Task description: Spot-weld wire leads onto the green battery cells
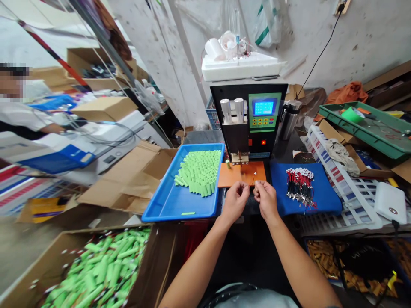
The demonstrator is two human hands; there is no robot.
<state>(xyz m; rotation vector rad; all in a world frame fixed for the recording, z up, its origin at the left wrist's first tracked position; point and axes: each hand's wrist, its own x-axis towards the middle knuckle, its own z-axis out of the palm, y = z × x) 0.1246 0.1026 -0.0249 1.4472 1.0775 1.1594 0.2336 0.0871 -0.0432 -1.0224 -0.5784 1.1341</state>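
My left hand [236, 199] and my right hand [266, 199] are close together at the front edge of an orange board [236, 179], fingers pinched. A thin wire lead [253, 181] shows at my right fingertips, with a small white piece [255, 173] just above it. What the left fingers pinch is too small to make out. One green-wrapped cylindrical cell [227, 164] stands upright at the board's back left. Over the board is the black spot-welding machine [235, 141] with a lit blue screen [263, 108].
Left of the board, a blue tray [170, 209] holds many green cells [201, 171]. Red-and-black leads with white connectors [300, 186] lie on a blue mat [327, 199] at right. A carton of green cells [102, 265] sits lower left. Another person [19, 115] is at far left.
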